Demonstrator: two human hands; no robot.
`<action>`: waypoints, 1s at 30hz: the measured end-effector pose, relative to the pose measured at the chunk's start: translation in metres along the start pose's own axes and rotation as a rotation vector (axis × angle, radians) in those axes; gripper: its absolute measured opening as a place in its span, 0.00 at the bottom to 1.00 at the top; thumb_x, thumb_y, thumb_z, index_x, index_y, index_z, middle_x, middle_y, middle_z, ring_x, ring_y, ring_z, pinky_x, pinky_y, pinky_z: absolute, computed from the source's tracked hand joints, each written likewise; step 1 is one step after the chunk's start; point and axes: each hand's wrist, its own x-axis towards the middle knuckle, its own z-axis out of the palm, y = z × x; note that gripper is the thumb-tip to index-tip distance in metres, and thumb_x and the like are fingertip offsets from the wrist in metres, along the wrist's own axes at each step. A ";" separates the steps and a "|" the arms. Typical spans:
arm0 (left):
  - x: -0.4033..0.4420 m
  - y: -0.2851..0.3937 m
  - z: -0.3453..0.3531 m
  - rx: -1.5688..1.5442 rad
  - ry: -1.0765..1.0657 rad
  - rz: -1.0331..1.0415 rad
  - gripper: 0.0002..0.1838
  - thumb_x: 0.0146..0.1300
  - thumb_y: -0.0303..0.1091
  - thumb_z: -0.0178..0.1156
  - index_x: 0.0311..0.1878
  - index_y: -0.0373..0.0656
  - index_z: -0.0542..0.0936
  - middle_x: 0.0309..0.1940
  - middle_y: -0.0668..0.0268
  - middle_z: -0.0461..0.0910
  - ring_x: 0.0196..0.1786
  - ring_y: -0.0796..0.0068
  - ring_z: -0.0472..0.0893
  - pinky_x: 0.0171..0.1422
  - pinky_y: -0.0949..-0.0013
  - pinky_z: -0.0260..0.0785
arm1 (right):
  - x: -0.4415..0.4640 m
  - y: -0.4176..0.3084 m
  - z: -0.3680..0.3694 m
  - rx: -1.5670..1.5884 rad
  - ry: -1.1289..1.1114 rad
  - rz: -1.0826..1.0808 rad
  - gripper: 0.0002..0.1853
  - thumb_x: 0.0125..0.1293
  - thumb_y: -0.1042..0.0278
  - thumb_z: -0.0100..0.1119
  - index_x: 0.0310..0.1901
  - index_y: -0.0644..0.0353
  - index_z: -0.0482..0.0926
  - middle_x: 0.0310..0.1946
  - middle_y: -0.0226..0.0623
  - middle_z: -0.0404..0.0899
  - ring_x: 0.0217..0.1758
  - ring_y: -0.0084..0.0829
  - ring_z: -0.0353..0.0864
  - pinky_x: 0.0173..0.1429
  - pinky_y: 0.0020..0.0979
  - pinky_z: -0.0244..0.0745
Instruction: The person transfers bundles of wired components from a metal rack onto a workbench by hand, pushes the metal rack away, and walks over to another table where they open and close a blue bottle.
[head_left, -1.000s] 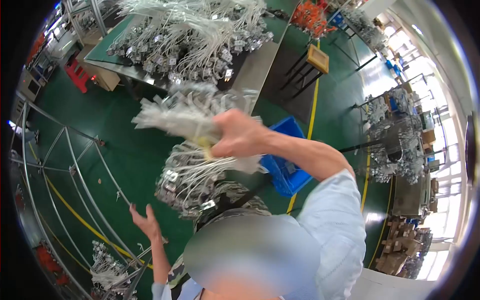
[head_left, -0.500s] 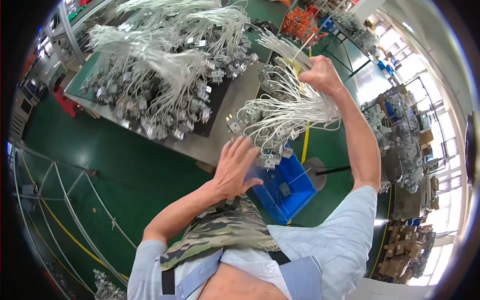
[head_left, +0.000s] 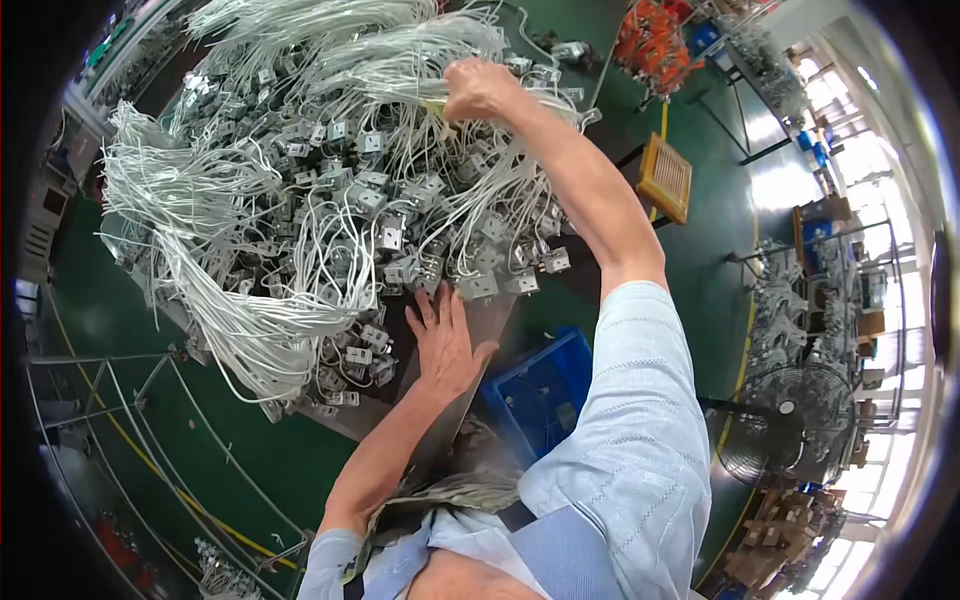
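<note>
My right hand [head_left: 482,90] is closed around a bundle of white cables [head_left: 492,192] at the top of the pile. Small metal housings [head_left: 480,284] hang at the near end of these cables and rest by the table's front edge. Beside them lies my left hand [head_left: 446,348], palm down with fingers spread, its fingertips touching the lowest housings. To the left spreads a large heap of similar cable bundles [head_left: 250,315] with metal housings on their ends.
A blue bin [head_left: 540,385] stands below the table's right edge. Beyond my right arm is a yellow-framed panel [head_left: 665,178]. A black fan [head_left: 785,420] stands at the right, near loaded racks. Metal rails [head_left: 150,440] run along the lower left.
My right hand has carried the cable bundle leftward, from above the blue bin onto the heap. My left hand has moved to the housings at the table edge. The view has shifted too.
</note>
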 end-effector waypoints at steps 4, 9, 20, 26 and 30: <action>-0.004 0.003 0.010 -0.030 0.022 0.020 0.49 0.56 0.54 0.65 0.69 0.28 0.55 0.73 0.43 0.51 0.74 0.30 0.44 0.73 0.29 0.36 | -0.020 0.012 0.002 0.036 -0.002 -0.027 0.22 0.48 0.61 0.58 0.45 0.65 0.80 0.45 0.48 0.82 0.50 0.43 0.83 0.53 0.39 0.81; -0.025 0.005 -0.014 -0.066 0.053 0.125 0.42 0.54 0.41 0.68 0.67 0.32 0.60 0.70 0.43 0.55 0.74 0.35 0.50 0.71 0.31 0.45 | -0.032 0.017 -0.001 0.060 0.023 -0.065 0.23 0.49 0.60 0.57 0.46 0.63 0.79 0.46 0.50 0.82 0.49 0.47 0.83 0.52 0.42 0.81; -0.070 0.010 -0.009 -0.123 0.028 0.198 0.37 0.53 0.34 0.68 0.66 0.38 0.65 0.67 0.47 0.62 0.72 0.44 0.58 0.73 0.44 0.51 | -0.067 0.023 -0.006 0.091 -0.004 -0.031 0.29 0.49 0.53 0.60 0.53 0.58 0.74 0.47 0.52 0.81 0.52 0.47 0.82 0.56 0.43 0.78; -0.087 0.008 -0.009 -0.142 -0.013 0.157 0.35 0.54 0.33 0.68 0.65 0.40 0.66 0.66 0.49 0.64 0.72 0.46 0.60 0.74 0.46 0.52 | -0.078 0.031 -0.002 0.156 0.076 -0.103 0.35 0.49 0.51 0.60 0.60 0.56 0.70 0.53 0.50 0.79 0.56 0.46 0.80 0.59 0.42 0.76; -0.112 0.002 -0.019 -0.185 0.003 0.117 0.31 0.55 0.30 0.67 0.63 0.40 0.69 0.65 0.52 0.67 0.71 0.50 0.62 0.73 0.51 0.56 | -0.081 0.040 -0.002 0.310 0.262 -0.170 0.40 0.46 0.49 0.65 0.64 0.54 0.70 0.53 0.46 0.80 0.54 0.44 0.81 0.60 0.37 0.75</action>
